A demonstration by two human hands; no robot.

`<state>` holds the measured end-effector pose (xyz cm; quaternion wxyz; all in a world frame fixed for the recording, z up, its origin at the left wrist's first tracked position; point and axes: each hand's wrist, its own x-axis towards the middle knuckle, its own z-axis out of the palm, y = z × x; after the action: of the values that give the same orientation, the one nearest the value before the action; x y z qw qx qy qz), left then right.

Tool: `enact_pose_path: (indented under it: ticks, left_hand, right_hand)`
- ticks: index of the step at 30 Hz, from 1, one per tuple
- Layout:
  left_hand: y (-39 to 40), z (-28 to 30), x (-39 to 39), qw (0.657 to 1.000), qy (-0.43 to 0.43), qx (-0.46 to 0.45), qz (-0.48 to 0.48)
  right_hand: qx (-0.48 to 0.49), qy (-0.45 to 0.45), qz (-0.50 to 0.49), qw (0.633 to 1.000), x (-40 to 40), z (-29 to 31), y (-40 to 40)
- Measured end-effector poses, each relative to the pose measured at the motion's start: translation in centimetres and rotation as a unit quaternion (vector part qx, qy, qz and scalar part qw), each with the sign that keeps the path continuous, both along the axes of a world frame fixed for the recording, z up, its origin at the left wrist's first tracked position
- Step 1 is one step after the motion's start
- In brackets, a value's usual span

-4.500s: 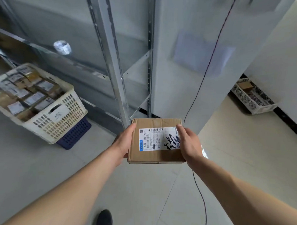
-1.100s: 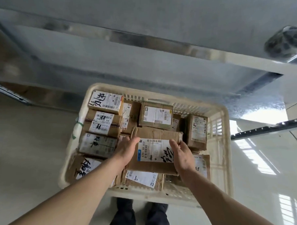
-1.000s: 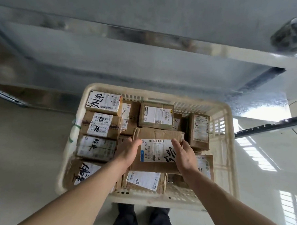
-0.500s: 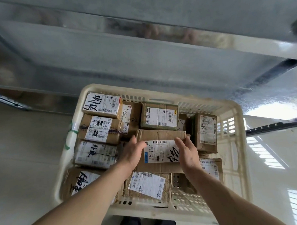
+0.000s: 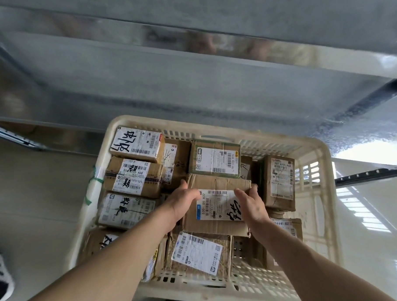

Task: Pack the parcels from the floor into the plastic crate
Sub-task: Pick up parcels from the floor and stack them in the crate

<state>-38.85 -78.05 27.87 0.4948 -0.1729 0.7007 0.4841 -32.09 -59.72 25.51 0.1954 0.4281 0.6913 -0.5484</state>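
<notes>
A flat brown cardboard parcel [image 5: 218, 204] with a white shipping label and black handwriting lies in the middle of the cream plastic crate [image 5: 327, 213], on top of other parcels. My left hand [image 5: 183, 201] grips its left edge and my right hand [image 5: 252, 205] grips its right edge. Several labelled cardboard parcels fill the crate around it, including a stack at the left [image 5: 132, 176], one at the back [image 5: 215, 158] and one upright at the right [image 5: 279, 181].
A metal shelf [image 5: 189, 59] runs across the view just behind and above the crate. Pale floor [image 5: 31, 203] lies left and right of the crate. A black-and-white patterned object [image 5: 0, 277] sits at the left edge.
I carried the parcel from beside the shelving over to the crate. In the last second both hands lowered it further into the crate's middle, onto the parcels below.
</notes>
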Motion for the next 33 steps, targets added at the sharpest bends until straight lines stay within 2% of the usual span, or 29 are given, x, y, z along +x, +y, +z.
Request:
enact_pose_path:
  ticks: [6, 11, 16, 22, 28, 30, 31, 33]
  left_hand:
    - [0.8, -0.1, -0.4, 1.0, -0.014, 0.013, 0.001]
    - [0.8, -0.7, -0.4, 1.0, 0.002, 0.02, 0.01]
    - [0.3, -0.8, 1.4, 0.997, 0.055, -0.055, -0.028]
    - [0.4, -0.6, 1.6, 1.0, 0.016, -0.006, -0.005]
    - [0.3, -1.3, 1.1, 0.999, -0.004, -0.03, -0.041]
    - [0.4, -1.3, 0.9, 0.99, 0.043, -0.077, -0.109]
    - [0.3, -0.9, 1.0, 0.975, 0.104, -0.123, -0.153]
    - [-0.4, -0.3, 1.2, 0.904, 0.298, -0.22, -0.213]
  right_hand:
    - [0.018, -0.016, 0.019, 1.0, 0.0, -0.7, 0.9]
    - [-0.005, -0.019, 0.025, 0.999, -0.6, 0.2, 0.5]
    - [-0.009, 0.0, 0.009, 1.0, -0.1, -1.3, 0.5]
    - [-0.016, 0.022, -0.004, 1.0, -0.1, -1.7, 0.2]
    - [-0.024, 0.04, 0.01, 0.999, 0.1, -2.4, 0.2]
    - [-0.033, 0.025, 0.017, 0.999, 0.1, -2.1, 0.3]
    - [-0.031, 0.016, 0.027, 0.999, 0.1, -2.0, 0.4]
    - [0.015, 0.004, 0.064, 0.998, 0.3, -1.7, 0.5]
